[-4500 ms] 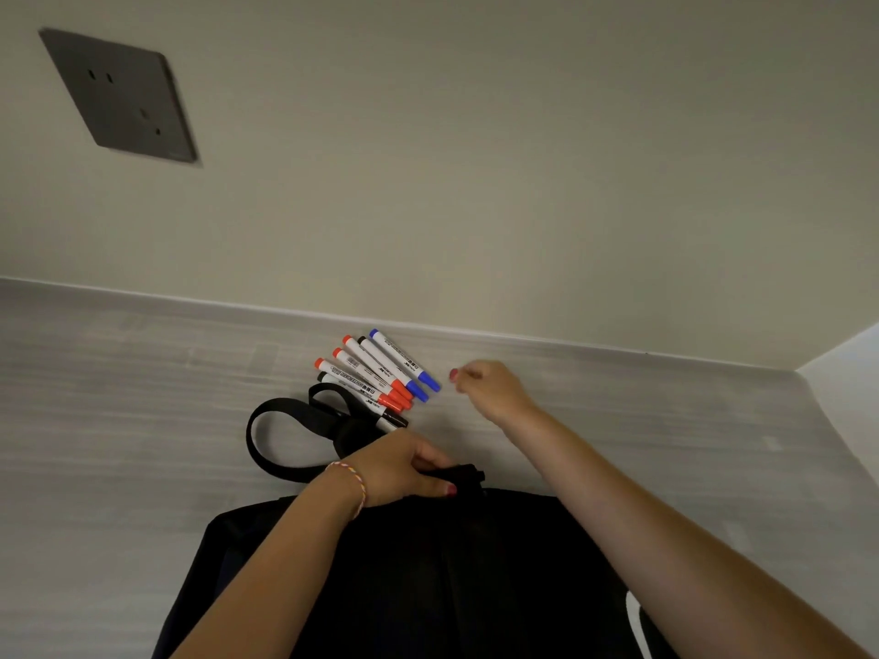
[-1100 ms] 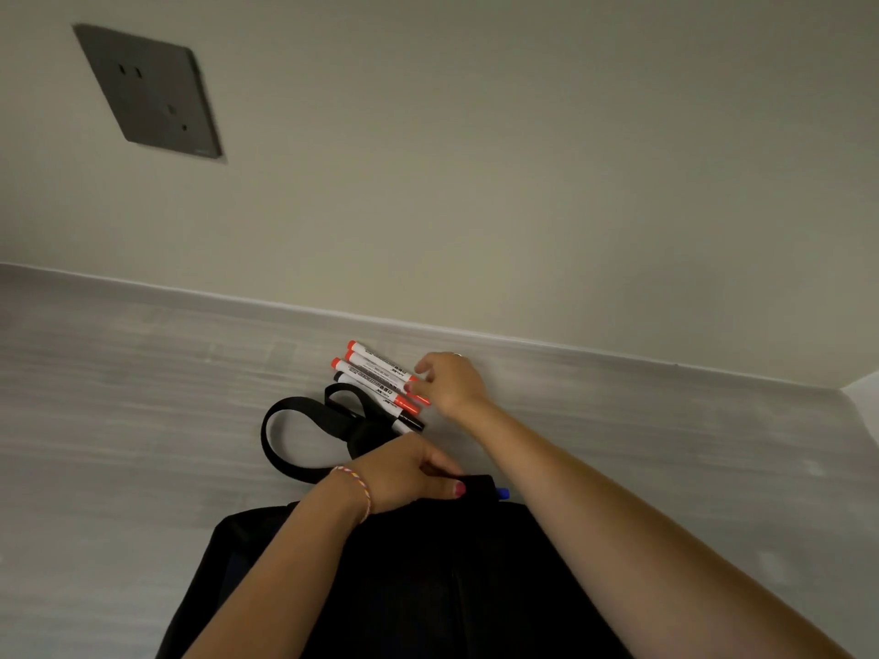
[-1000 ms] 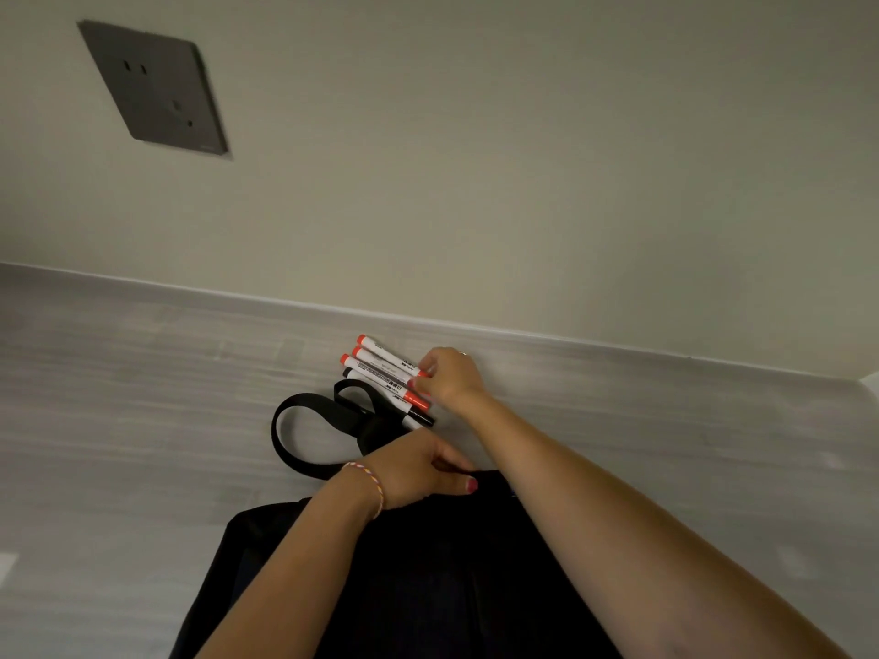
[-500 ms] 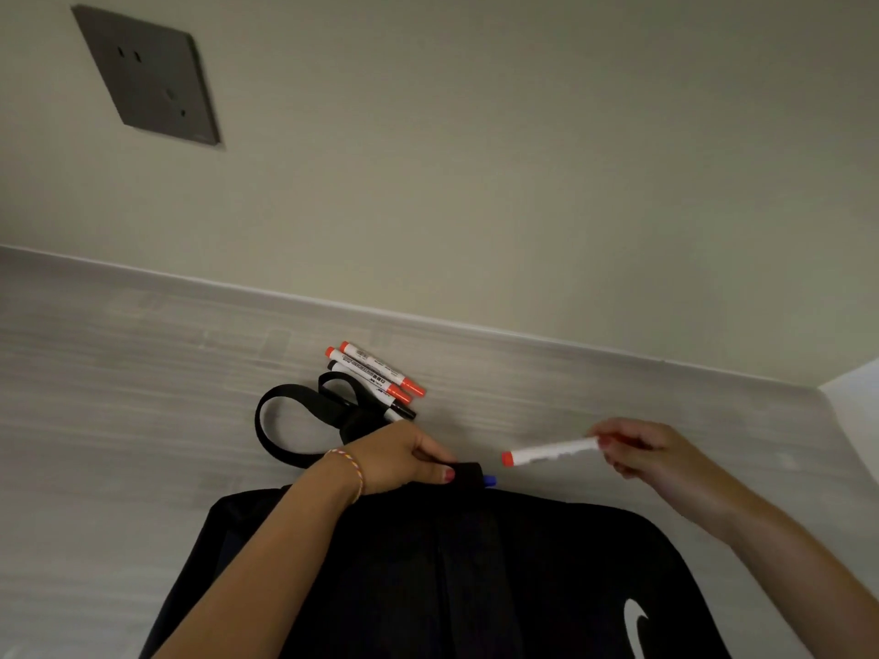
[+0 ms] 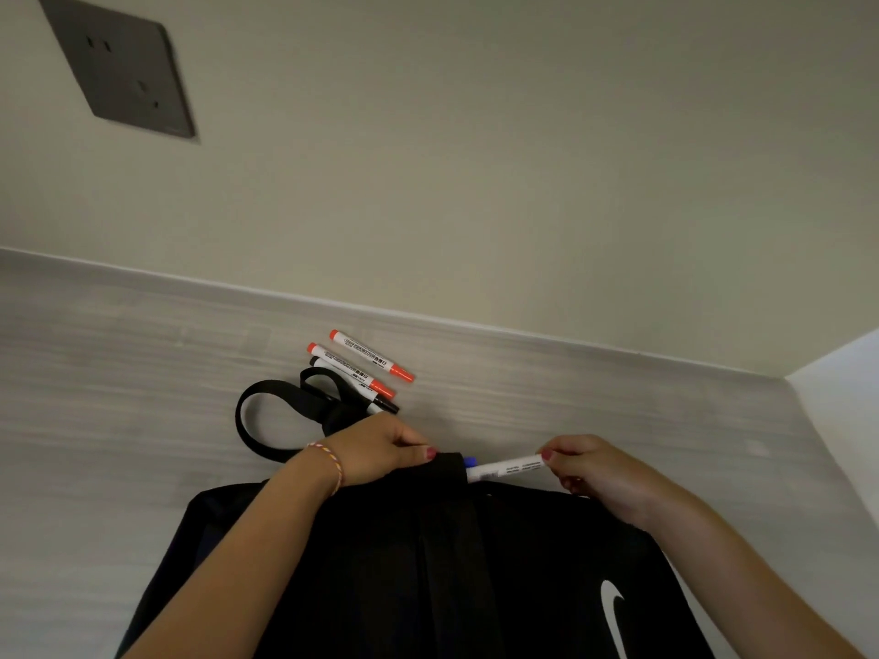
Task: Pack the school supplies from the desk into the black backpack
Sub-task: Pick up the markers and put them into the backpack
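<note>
Marker going into backpack mouth, centre frame.

Right hand (image 5: 599,473): fingers (image 5: 554,456) pinched shut on the tail of a white marker (image 5: 506,469); left hand (image 5: 376,449) fingers closed on the black backpack (image 5: 428,563) top flap, holding it up. Marker long axis near-horizontal, leading end pointing left and tucked under the flap; a blue cap (image 5: 470,461) shows beside it. Risk, as I judge it: if the flap sags or the marker tilts, the tip catches fabric and it slips onto the worktop (image 5: 142,349). 3 markers (image 5: 361,368) lie on the worktop above centre, beside the strap loop (image 5: 266,416).
</note>
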